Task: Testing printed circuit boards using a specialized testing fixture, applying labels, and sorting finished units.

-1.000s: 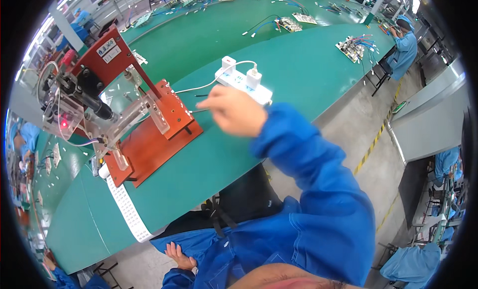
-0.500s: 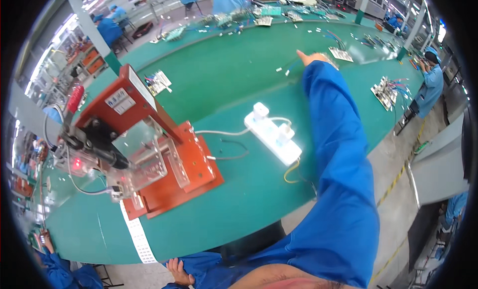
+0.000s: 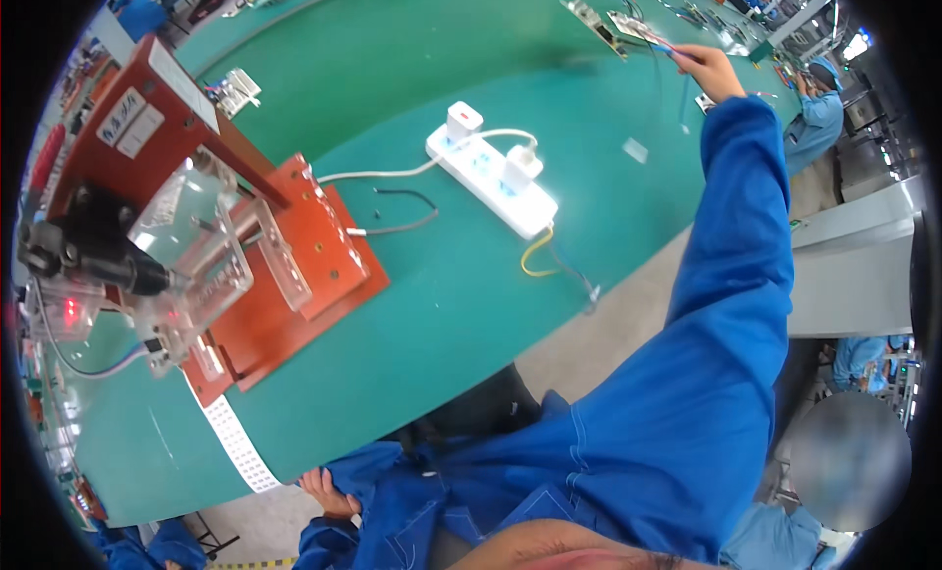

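Observation:
My right hand (image 3: 708, 72) is stretched out to the far right of the bench, closed on a bundle of thin red and blue wires (image 3: 663, 47). The wires run left toward a tilted circuit board (image 3: 595, 27), which casts a blurred shadow on the green top. A pale circuit board (image 3: 633, 26) is right beside it, so which board the wires join is hard to tell. Low in the view, my left hand (image 3: 329, 493) lies against blue cloth by the bench's front edge, fingers loosely bent and partly apart, with nothing visible in it.
An orange-red press fixture (image 3: 294, 266) with clear plastic parts stands at left. A white power strip (image 3: 491, 182) with plugs and cables lies mid-bench. A label strip (image 3: 235, 442) hangs toward the front edge. Another board (image 3: 234, 92) sits behind the fixture. A co-worker (image 3: 819, 109) sits at right.
My right hand has moved to the right and now grips wires. The tilted board has come out from under it. The whole view has shifted, with bench items appearing further up and left.

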Action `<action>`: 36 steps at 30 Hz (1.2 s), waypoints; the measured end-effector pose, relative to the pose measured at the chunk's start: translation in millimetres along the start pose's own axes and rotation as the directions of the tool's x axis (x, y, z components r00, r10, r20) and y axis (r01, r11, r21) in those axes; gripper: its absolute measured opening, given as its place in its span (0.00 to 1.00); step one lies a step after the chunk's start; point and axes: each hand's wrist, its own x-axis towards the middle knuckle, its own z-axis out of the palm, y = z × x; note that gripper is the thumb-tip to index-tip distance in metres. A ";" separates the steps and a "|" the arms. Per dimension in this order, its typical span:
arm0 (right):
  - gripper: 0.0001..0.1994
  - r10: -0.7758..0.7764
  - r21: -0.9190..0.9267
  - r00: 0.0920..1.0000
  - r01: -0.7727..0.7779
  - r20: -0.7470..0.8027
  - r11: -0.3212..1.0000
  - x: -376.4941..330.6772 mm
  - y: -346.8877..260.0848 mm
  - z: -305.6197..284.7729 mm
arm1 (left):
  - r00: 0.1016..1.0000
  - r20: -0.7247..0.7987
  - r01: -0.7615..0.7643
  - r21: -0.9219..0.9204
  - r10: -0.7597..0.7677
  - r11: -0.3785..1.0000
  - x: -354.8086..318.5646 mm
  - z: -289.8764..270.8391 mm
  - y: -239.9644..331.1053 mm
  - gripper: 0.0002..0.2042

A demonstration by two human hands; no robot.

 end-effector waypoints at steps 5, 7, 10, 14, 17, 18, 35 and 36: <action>0.22 0.330 -0.585 0.926 -0.166 0.184 0.794 -85.9 -70.1 22.9 | 0.999 -0.046 -0.019 -0.041 0.017 0.999 -1.5 -0.4 -1.9 0.36; 0.32 0.268 -0.815 0.961 -0.098 0.072 0.572 -94.8 -88.3 27.2 | 0.996 -0.081 -0.039 -0.063 0.034 0.997 3.1 8.0 -1.2 0.36; 0.25 0.035 -0.881 0.988 -0.151 -0.152 0.449 -98.3 -120.2 72.5 | 0.997 -0.077 -0.034 -0.048 0.030 0.998 2.7 3.0 3.2 0.36; 0.26 0.472 -0.953 0.880 -0.096 0.055 0.289 -79.2 -172.1 105.4 | 0.997 -0.074 -0.018 -0.053 0.014 0.998 2.0 -7.4 14.7 0.35; 0.20 0.562 -0.829 0.796 -0.147 0.225 0.540 -66.4 -137.5 114.4 | 0.997 -0.070 -0.022 -0.044 0.019 0.999 9.2 -23.6 28.6 0.33; 0.20 0.545 -0.827 0.807 -0.134 0.229 0.546 -62.5 -123.1 121.1 | 0.998 -0.053 -0.028 -0.043 0.025 0.999 13.3 -31.9 31.3 0.32; 0.11 -0.063 0.245 0.995 0.042 0.079 0.969 -172.7 -380.9 18.5 | 0.685 -0.439 -0.471 0.342 0.581 0.813 289.9 -236.4 134.6 0.25; 0.10 -0.089 0.305 0.963 0.008 0.253 0.952 -175.1 -404.4 34.8 | 0.668 -0.409 -0.433 0.466 0.621 0.772 296.4 -241.9 135.0 0.29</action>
